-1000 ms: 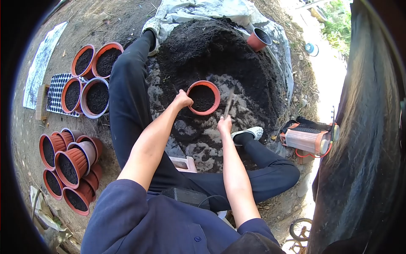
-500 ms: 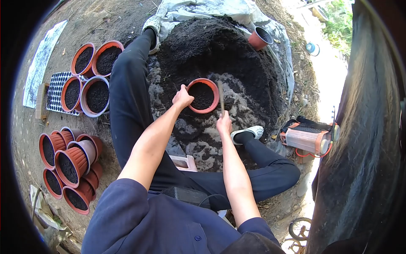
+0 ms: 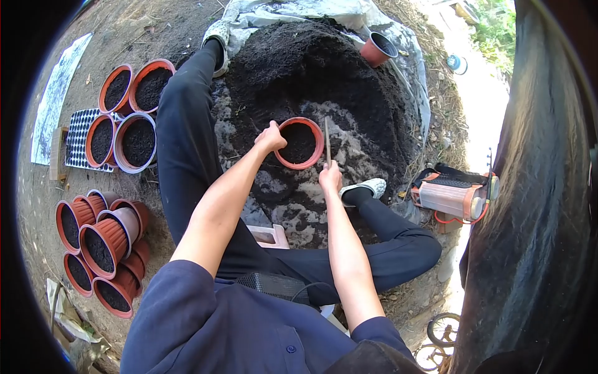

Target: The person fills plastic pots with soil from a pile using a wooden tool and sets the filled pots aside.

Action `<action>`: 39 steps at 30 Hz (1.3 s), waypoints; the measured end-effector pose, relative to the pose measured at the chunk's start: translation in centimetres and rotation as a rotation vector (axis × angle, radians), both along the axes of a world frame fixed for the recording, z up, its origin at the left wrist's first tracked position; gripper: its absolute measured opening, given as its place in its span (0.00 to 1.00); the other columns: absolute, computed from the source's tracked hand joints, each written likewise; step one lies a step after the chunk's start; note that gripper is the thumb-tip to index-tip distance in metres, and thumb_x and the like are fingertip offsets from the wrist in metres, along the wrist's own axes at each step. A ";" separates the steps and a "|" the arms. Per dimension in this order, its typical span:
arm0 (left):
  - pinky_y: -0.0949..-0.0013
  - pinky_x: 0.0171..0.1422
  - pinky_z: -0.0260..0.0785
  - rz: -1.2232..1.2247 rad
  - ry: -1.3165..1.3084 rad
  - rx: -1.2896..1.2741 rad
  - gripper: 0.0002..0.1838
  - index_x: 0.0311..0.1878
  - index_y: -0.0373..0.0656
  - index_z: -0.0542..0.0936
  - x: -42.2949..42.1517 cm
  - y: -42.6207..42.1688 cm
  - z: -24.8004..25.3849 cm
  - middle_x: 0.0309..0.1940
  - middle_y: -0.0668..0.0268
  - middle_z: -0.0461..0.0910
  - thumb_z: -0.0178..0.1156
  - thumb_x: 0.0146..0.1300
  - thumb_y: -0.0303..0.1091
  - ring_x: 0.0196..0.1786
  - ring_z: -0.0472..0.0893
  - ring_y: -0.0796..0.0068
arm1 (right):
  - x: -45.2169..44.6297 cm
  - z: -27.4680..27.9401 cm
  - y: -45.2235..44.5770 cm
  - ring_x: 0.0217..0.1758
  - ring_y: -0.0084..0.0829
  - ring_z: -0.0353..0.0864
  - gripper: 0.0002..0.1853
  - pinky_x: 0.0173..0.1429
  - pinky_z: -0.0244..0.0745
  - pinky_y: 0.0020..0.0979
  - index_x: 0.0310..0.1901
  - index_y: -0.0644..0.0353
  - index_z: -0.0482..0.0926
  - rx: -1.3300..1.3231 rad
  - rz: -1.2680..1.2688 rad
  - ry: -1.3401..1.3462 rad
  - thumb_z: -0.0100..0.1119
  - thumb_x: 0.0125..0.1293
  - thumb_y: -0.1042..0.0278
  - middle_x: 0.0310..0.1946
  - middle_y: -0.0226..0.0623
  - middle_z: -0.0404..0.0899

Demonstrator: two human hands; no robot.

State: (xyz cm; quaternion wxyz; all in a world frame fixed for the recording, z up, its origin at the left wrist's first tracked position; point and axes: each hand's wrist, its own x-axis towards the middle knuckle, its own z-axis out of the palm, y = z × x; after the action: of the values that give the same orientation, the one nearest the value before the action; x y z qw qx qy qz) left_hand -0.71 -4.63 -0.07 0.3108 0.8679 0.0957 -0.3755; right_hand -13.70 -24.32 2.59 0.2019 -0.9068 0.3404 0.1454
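Observation:
A terracotta-coloured plastic flower pot (image 3: 319, 148) with dark soil inside stands between my hands in front of the soil heap (image 3: 280, 59). My left hand (image 3: 272, 137) is closed on the left side of its rim, with the thumb near the inner edge. In my right hand (image 3: 331, 176) is a thin, greyish-brown stick-like tool (image 3: 327, 137), held upright in the view close to the pot's right side. Whether the tool touches the pot, I cannot tell. My right fingers are wrapped round its lower end.
Several soil-filled pots (image 3: 116, 89) stand at the left, some on a seedling tray (image 3: 80, 138). Below them several more pots (image 3: 99, 249) lie stacked on their sides. A reddish pot (image 3: 375, 51) leans on the plastic sheet (image 3: 299, 11). An orange-and-clear device (image 3: 445, 198) sits right.
The tool was slightly blurred and tilted before; now it stands sharper and more upright beside the pot. The left hand keeps its hold on the rim. The whole view has shifted slightly.

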 end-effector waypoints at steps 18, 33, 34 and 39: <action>0.57 0.62 0.72 0.078 -0.079 -0.085 0.22 0.56 0.50 0.76 -0.6 1.4 0.1 0.53 0.58 0.83 0.64 0.56 0.37 0.60 0.80 0.58 | -0.2 -2.1 -1.1 0.51 0.58 0.81 0.14 0.53 0.73 0.54 0.56 0.48 0.74 0.050 -0.155 -0.255 0.51 0.73 0.58 0.44 0.53 0.84; 0.55 0.67 0.69 0.070 0.243 -0.192 0.34 0.63 0.39 0.68 -0.6 1.5 -2.2 0.56 0.46 0.79 0.67 0.51 0.32 0.63 0.78 0.51 | 1.2 1.8 -0.1 0.46 0.57 0.83 0.13 0.47 0.76 0.55 0.57 0.54 0.70 -0.131 0.111 0.013 0.48 0.73 0.65 0.41 0.55 0.84; 0.55 0.67 0.69 0.070 0.241 -0.194 0.34 0.63 0.39 0.68 -0.8 1.5 -2.5 0.56 0.46 0.79 0.67 0.51 0.32 0.63 0.78 0.51 | 1.5 2.1 -0.1 0.46 0.56 0.84 0.14 0.47 0.77 0.54 0.57 0.54 0.70 -0.156 0.131 0.003 0.48 0.72 0.66 0.42 0.55 0.84; 0.53 0.61 0.71 -0.122 -0.145 -0.229 0.25 0.57 0.44 0.70 -1.1 1.7 -0.8 0.51 0.50 0.82 0.63 0.54 0.31 0.59 0.80 0.51 | 3.6 4.7 1.4 0.44 0.52 0.85 0.15 0.47 0.79 0.51 0.55 0.57 0.70 -0.289 0.092 -0.304 0.52 0.68 0.70 0.43 0.51 0.82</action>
State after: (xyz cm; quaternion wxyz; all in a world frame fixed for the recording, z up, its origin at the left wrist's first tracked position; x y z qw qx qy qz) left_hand -1.80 -2.94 -0.88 0.3905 0.8558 -0.0235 -0.3384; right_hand -10.10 -22.91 7.25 0.1119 -0.9524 0.2815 -0.0344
